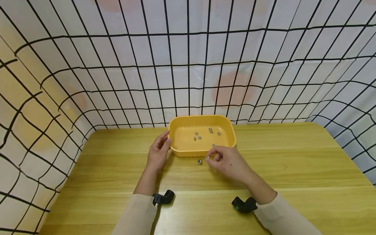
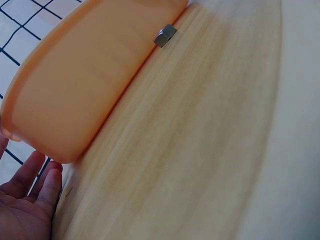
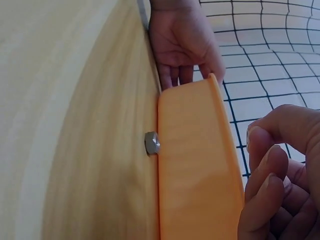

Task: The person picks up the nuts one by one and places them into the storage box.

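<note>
A yellow plastic tray (image 1: 185, 152) stands on the table near the net wall, with several small metal nuts (image 1: 199, 137) inside. At its left end my left hand (image 1: 158, 152) touches the outer wall with fairly straight fingers. My right hand (image 1: 230, 163) is at the tray's front edge, thumb and index finger pinching a small nut (image 1: 207, 157). On the table against the tray's front wall lies a larger hex nut (image 1: 200, 162), also visible in the left wrist view as a grey nut (image 2: 165, 35). In the right wrist view, the pinched nut is mostly hidden by the fingertips.
A black grid net (image 1: 188, 65) over pale cloth rises behind the table and along both sides. The wooden table (image 1: 117, 169) extends to the left and right of the tray. Each wrist carries a black camera (image 1: 164, 197).
</note>
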The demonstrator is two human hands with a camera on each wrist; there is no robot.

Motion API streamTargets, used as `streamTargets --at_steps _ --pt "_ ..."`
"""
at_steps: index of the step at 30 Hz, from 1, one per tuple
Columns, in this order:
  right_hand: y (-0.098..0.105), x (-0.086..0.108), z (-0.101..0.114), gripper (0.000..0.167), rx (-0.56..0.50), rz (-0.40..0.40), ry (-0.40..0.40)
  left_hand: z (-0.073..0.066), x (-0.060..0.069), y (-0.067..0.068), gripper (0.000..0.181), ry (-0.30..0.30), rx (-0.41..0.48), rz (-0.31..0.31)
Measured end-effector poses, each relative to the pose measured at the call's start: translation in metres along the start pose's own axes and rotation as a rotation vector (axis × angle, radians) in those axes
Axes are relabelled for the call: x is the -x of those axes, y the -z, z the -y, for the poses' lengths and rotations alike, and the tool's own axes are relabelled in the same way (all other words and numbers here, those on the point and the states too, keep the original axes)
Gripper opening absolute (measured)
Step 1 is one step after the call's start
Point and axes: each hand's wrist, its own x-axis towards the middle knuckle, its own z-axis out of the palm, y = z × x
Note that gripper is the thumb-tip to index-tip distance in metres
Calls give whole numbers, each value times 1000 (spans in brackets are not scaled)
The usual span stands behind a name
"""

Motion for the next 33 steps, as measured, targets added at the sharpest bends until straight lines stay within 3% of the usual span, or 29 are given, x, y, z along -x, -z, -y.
streamTargets --at_steps 15,33 --pt "15 -10 -2 8 84 -61 32 -1 1 0 39 -3 -4 6" --pt "20 -37 2 15 123 -117 26 0 1 0 40 -20 -10 0"
